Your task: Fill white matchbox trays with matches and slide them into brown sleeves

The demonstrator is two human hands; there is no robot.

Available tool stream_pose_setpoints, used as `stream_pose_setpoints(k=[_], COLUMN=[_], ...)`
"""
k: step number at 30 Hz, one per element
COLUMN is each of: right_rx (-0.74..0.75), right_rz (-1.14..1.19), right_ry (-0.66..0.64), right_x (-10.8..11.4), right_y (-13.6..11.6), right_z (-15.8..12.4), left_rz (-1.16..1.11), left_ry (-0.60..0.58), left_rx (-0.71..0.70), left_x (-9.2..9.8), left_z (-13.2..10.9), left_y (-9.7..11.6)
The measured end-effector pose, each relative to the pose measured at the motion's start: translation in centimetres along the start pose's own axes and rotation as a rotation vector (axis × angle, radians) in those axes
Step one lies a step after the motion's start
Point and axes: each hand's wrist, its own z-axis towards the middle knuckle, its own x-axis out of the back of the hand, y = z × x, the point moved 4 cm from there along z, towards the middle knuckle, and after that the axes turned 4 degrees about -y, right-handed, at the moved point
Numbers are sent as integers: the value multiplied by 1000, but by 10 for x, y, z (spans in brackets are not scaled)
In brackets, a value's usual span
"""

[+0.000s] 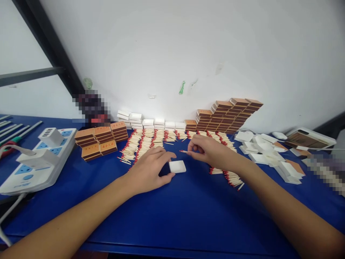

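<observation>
On the blue table lies a small white matchbox tray point(177, 166), flat in front of me. My left hand point(151, 169) is at its left end, the thumb by the near corner and the fingers curved round the far one. Just above and right of the tray, my right hand point(206, 149) pinches a red-tipped match point(183, 151) between thumb and fingers. Behind both hands, rows of loose matches point(147, 142) lie along the wall. More matches point(233, 178) lie under and beside my right forearm.
Orange-topped matchboxes point(101, 139) are stacked at left, and a taller stepped stack point(229, 115) stands at right. White trays point(155, 123) line the wall; others lie in a loose heap point(265, 149) at right. A power strip point(54, 172) with plugs and cables occupies the left.
</observation>
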Motion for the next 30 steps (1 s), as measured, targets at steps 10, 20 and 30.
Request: stream_pose_setpoints(k=[10, 20, 30], right_rx=[73, 74, -60], right_rz=[-117, 13, -18], right_ry=[-100, -107, 146], right_x=[-23, -31, -19], right_y=[-38, -39, -20], right_z=[-26, -28, 31], left_rz=[40, 54, 60], left_ry=[8, -6, -34], left_rx=[2, -14, -1], left_x=[-2, -3, -5], left_z=[0, 0, -2], left_y=[6, 7, 7])
